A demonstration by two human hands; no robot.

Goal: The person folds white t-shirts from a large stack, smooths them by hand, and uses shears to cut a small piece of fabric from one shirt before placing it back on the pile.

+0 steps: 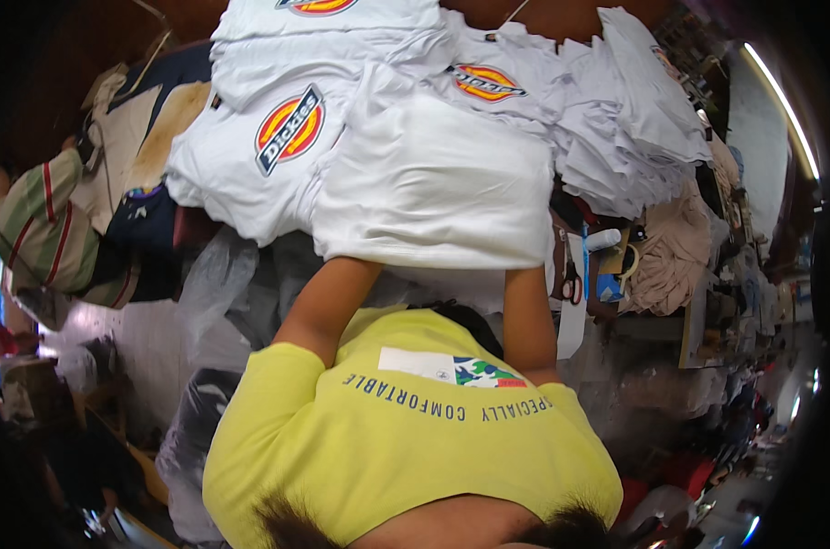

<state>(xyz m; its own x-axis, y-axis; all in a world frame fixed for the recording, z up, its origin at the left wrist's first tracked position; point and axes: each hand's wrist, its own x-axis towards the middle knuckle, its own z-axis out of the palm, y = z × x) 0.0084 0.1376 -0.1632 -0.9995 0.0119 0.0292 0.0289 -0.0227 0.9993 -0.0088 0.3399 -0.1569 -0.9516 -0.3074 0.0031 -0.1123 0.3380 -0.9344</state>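
Both my forearms reach under the hem of a white T-shirt (438,188), which is spread out in front of me. My left forearm (323,306) goes in at the left part of the hem and my right forearm (529,316) near its right end. The cloth hides both hands, so their fingers and anything they hold do not show. Left of this shirt lies a white T-shirt with a red, yellow and dark-blue print (289,130). Behind it is another shirt with a similar print (486,80).
White shirts are heaped (616,119) at the right. Below them are black-handled scissors (571,284), a tape roll (629,261), a blue pen-like stick (586,247) and bunched beige cloth (666,256). At the left lie striped cloth (49,224) and a clear plastic bag (215,284).
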